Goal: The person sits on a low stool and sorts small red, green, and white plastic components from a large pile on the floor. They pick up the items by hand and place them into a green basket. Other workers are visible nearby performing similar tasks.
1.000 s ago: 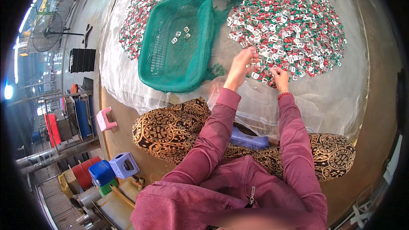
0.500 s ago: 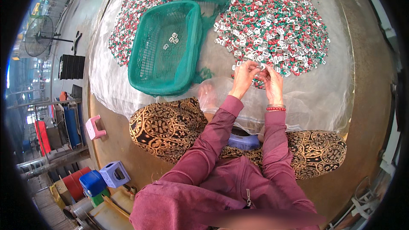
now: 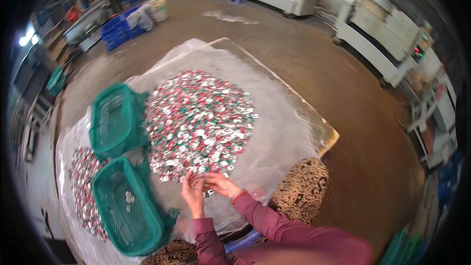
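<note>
The bare left hand (image 3: 194,190) and right hand (image 3: 222,183) meet, fingers curled narrow; any hold, I cannot tell. Slack pinching could scatter the red-green-white heap of small pieces (image 3: 196,118).

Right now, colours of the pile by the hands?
Pile: red, green and silvery white, best in head view.

Looks down and forward from head height, wide fisheye, near the pile of parts (image 3: 198,122) left of frame centre

Holds left hand (image 3: 193,194) upright with bent fingers; holds right hand (image 3: 222,185) just to its right, slanted inward, with fingertips close to the left fingers.
</note>
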The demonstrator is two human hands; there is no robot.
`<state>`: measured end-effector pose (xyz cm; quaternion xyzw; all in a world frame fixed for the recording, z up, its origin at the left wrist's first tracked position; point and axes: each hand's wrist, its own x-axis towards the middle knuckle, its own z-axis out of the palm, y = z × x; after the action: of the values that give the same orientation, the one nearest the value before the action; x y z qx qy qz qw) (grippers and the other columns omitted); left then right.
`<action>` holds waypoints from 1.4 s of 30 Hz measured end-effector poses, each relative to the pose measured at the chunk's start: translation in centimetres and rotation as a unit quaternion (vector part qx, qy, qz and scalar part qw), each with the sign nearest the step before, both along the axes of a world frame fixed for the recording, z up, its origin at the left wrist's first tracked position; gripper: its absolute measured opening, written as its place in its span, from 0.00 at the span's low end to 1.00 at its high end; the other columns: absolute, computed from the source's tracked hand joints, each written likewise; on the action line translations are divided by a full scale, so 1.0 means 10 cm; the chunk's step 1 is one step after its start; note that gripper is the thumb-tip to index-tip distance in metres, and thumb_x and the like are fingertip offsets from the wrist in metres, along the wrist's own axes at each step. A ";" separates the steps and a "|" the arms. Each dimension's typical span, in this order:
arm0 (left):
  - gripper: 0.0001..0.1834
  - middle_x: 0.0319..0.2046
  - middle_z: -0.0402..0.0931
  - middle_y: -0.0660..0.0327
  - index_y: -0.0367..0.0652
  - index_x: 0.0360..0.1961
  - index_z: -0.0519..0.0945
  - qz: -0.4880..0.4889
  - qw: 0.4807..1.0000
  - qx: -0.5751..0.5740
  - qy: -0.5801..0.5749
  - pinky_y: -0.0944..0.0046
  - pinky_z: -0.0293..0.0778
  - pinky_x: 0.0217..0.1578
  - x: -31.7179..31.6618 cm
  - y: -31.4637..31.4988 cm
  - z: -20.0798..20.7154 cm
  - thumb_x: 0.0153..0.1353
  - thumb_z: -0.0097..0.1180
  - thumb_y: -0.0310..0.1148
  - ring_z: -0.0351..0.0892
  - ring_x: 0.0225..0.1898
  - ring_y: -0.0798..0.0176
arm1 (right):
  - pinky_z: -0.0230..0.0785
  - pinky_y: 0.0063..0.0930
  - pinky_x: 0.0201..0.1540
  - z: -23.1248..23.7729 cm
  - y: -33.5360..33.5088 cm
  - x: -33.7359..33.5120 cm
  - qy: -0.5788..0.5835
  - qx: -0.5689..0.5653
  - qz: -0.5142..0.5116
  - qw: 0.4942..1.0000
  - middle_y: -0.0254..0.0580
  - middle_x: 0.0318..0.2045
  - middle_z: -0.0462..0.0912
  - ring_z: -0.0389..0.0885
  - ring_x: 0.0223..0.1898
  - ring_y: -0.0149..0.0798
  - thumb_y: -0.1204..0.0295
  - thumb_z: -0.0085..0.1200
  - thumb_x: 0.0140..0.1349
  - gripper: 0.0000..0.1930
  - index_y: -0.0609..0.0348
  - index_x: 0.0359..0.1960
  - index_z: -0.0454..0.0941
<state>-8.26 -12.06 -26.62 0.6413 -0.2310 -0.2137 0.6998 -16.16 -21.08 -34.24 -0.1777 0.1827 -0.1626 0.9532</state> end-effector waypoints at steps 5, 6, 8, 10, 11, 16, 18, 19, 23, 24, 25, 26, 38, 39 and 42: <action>0.14 0.36 0.72 0.62 0.37 0.43 0.75 -0.019 0.992 0.064 -0.106 0.72 0.70 0.34 0.06 0.09 -0.16 0.54 0.54 0.20 0.72 0.36 0.70 | 0.73 0.23 0.42 -0.12 0.23 0.11 0.040 0.048 -0.035 0.997 0.39 0.38 0.78 0.77 0.39 0.33 0.79 0.49 0.59 0.11 0.65 0.43 0.73; 0.12 0.35 0.73 0.62 0.36 0.41 0.76 -0.015 0.997 0.060 -0.050 0.72 0.71 0.33 -0.03 0.07 -0.02 0.54 0.54 0.20 0.72 0.35 0.70 | 0.74 0.22 0.40 -0.13 0.23 0.09 0.023 0.066 -0.040 0.997 0.40 0.37 0.78 0.78 0.37 0.33 0.80 0.49 0.58 0.11 0.65 0.43 0.73; 0.10 0.33 0.73 0.62 0.36 0.39 0.77 0.005 0.999 0.053 0.000 0.71 0.71 0.31 -0.12 0.04 0.09 0.54 0.53 0.20 0.73 0.34 0.70 | 0.74 0.22 0.39 -0.10 0.21 0.08 0.041 0.064 -0.049 0.996 0.40 0.36 0.78 0.78 0.36 0.33 0.80 0.49 0.58 0.10 0.66 0.43 0.73; 0.08 0.32 0.74 0.62 0.35 0.37 0.78 0.015 0.999 0.052 -0.001 0.71 0.71 0.30 -0.12 0.05 0.03 0.55 0.52 0.20 0.73 0.32 0.70 | 0.74 0.22 0.38 -0.05 0.21 0.04 0.050 0.056 -0.053 0.996 0.41 0.35 0.78 0.78 0.34 0.33 0.80 0.50 0.58 0.10 0.67 0.42 0.73; 0.08 0.32 0.74 0.62 0.35 0.36 0.78 0.003 0.995 0.076 -0.062 0.70 0.70 0.30 -0.09 0.06 -0.04 0.55 0.52 0.20 0.73 0.32 0.70 | 0.74 0.23 0.40 -0.10 0.19 0.02 0.048 0.042 -0.053 0.997 0.41 0.36 0.78 0.78 0.36 0.34 0.79 0.50 0.59 0.10 0.67 0.43 0.73; 0.10 0.29 0.74 0.59 0.37 0.35 0.79 -0.091 0.936 0.119 -0.319 0.65 0.70 0.31 0.06 0.07 -0.07 0.51 0.52 0.18 0.73 0.29 0.63 | 0.74 0.25 0.44 -0.20 0.09 -0.01 0.038 0.036 -0.053 0.997 0.41 0.37 0.78 0.78 0.40 0.34 0.77 0.49 0.59 0.10 0.68 0.42 0.74; 0.11 0.28 0.73 0.58 0.37 0.36 0.79 -0.133 0.922 0.130 -0.340 0.64 0.70 0.32 0.07 0.05 -0.03 0.50 0.52 0.17 0.73 0.30 0.61 | 0.74 0.26 0.43 -0.32 0.07 -0.02 0.011 0.053 -0.045 0.997 0.41 0.37 0.78 0.78 0.39 0.34 0.77 0.50 0.59 0.10 0.68 0.41 0.75; 0.11 0.28 0.73 0.58 0.37 0.36 0.79 -0.145 0.919 0.142 -0.337 0.64 0.70 0.32 0.09 0.05 -0.03 0.50 0.52 0.17 0.72 0.30 0.61 | 0.74 0.26 0.42 -0.31 0.05 -0.03 -0.006 0.054 -0.033 0.998 0.41 0.37 0.79 0.78 0.39 0.34 0.77 0.51 0.59 0.10 0.68 0.41 0.75; 0.11 0.29 0.72 0.58 0.36 0.35 0.79 -0.142 0.941 0.196 -0.237 0.64 0.69 0.32 0.16 0.09 0.02 0.50 0.51 0.16 0.72 0.30 0.61 | 0.75 0.24 0.39 -0.11 0.13 0.01 0.078 0.004 -0.013 0.997 0.40 0.36 0.79 0.79 0.37 0.33 0.78 0.52 0.57 0.09 0.68 0.40 0.75; 0.10 0.28 0.71 0.58 0.36 0.34 0.79 -0.125 0.957 0.183 -0.187 0.64 0.69 0.32 0.17 0.10 0.03 0.50 0.51 0.17 0.71 0.30 0.63 | 0.76 0.22 0.37 -0.11 0.13 0.04 0.110 -0.015 -0.006 0.994 0.40 0.35 0.79 0.79 0.35 0.33 0.78 0.53 0.56 0.09 0.67 0.39 0.76; 0.11 0.28 0.70 0.59 0.36 0.35 0.79 -0.146 0.953 0.180 -0.195 0.65 0.69 0.31 0.17 0.11 0.03 0.50 0.51 0.17 0.71 0.29 0.64 | 0.76 0.22 0.37 -0.10 0.13 0.01 0.100 -0.024 -0.003 0.995 0.39 0.34 0.79 0.79 0.35 0.32 0.78 0.53 0.56 0.09 0.67 0.39 0.76; 0.11 0.27 0.70 0.60 0.36 0.35 0.79 -0.167 0.949 0.177 -0.203 0.66 0.68 0.31 0.20 0.13 0.03 0.50 0.51 0.17 0.70 0.29 0.65 | 0.75 0.22 0.37 -0.08 0.14 -0.02 0.090 -0.034 0.001 0.995 0.39 0.34 0.79 0.79 0.35 0.32 0.78 0.53 0.56 0.09 0.67 0.38 0.76; 0.08 0.21 0.73 0.66 0.35 0.34 0.81 -0.343 0.887 0.306 -0.037 0.72 0.61 0.22 0.35 0.34 0.21 0.54 0.52 0.22 0.66 0.21 0.73 | 0.73 0.21 0.30 0.20 0.16 -0.14 0.111 -0.130 0.189 0.967 0.36 0.29 0.80 0.78 0.29 0.29 0.79 0.50 0.57 0.09 0.64 0.39 0.77; 0.08 0.21 0.73 0.66 0.35 0.34 0.81 -0.339 0.889 0.307 -0.034 0.72 0.61 0.22 0.33 0.33 0.24 0.54 0.52 0.22 0.66 0.21 0.74 | 0.73 0.21 0.30 0.18 0.17 -0.15 0.098 -0.107 0.177 0.973 0.37 0.30 0.79 0.79 0.29 0.30 0.79 0.50 0.56 0.08 0.65 0.38 0.77; 0.09 0.23 0.73 0.65 0.34 0.36 0.80 -0.308 0.905 0.294 -0.023 0.73 0.61 0.22 0.30 0.28 0.31 0.54 0.53 0.22 0.65 0.21 0.74 | 0.74 0.21 0.33 0.16 0.20 -0.13 0.047 -0.025 0.137 0.989 0.40 0.32 0.80 0.79 0.31 0.32 0.80 0.49 0.56 0.09 0.67 0.39 0.76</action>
<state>-5.25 -9.24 -23.53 0.7195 -0.3599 -0.4617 0.3737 -17.44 -19.05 -32.65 -0.2322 0.1969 -0.0260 0.9522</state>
